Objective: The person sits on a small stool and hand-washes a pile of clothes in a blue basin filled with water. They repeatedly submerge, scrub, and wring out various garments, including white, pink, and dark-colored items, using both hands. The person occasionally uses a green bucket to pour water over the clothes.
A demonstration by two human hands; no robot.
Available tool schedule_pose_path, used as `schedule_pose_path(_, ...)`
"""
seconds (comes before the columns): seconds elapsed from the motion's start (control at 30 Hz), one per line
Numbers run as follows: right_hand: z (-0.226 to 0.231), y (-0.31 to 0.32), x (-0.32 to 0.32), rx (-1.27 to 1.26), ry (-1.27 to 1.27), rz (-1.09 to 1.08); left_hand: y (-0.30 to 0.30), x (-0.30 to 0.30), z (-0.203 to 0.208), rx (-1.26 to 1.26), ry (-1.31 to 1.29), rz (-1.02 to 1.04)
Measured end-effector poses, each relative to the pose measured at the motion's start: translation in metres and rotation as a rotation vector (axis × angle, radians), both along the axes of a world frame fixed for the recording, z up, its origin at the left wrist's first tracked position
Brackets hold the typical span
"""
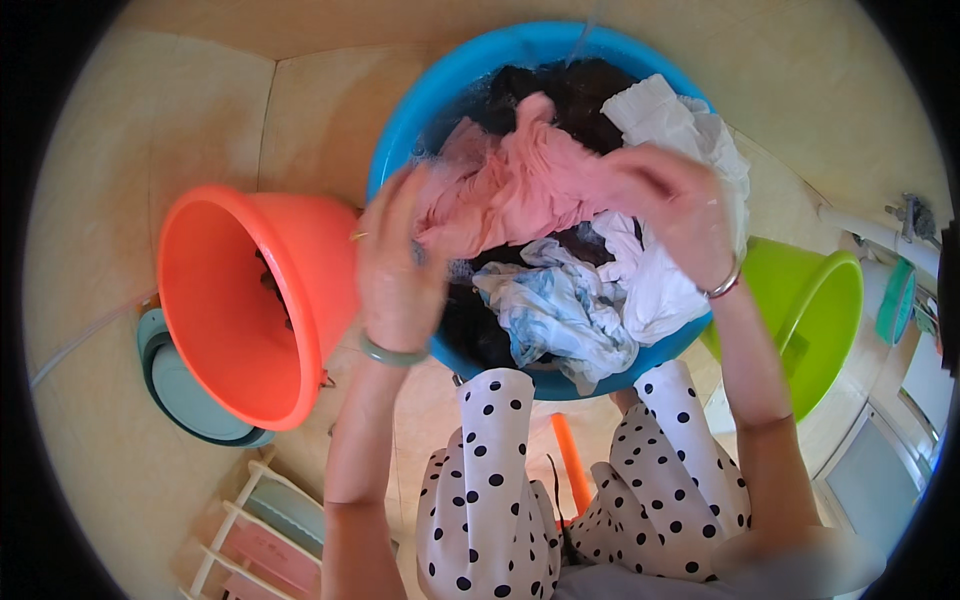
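left hand (402,275) open, right (685,205) blurred, can't tell; pink cloth (525,185) between them in blue tub (520,40), left's 2 o'clock, right's 9, long axis 8-to-2; orange bucket (320,250) tub's 8-9 o'clock

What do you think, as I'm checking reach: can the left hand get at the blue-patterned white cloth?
Probably yes: the blue-patterned cloth lies uncovered near the left hand, with nothing visibly blocking it.
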State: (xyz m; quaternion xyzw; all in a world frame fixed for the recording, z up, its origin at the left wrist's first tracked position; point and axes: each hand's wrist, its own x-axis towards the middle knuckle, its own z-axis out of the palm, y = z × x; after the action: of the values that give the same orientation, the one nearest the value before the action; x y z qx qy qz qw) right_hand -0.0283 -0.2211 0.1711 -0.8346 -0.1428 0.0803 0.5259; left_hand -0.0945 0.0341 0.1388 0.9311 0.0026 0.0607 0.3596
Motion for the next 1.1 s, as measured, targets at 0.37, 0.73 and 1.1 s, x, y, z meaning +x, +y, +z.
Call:
schedule_pose_path(0.37,-0.066,-0.001,-0.019,-0.304,-0.082,0.251,0.012,-0.026,0.012,-0.303,0.05,-0.174)
schedule_pose_path(0.73,-0.044,0.028,-0.023,0.095,0.177,0.142,-0.002,-0.029,0.006,0.296,-0.043,-0.262)
schedule_pose_path(1.1,0.081,-0.006,-0.018,0.46,-0.13,0.109,-0.001,0.015,0.12,-0.923,0.155,-0.179)
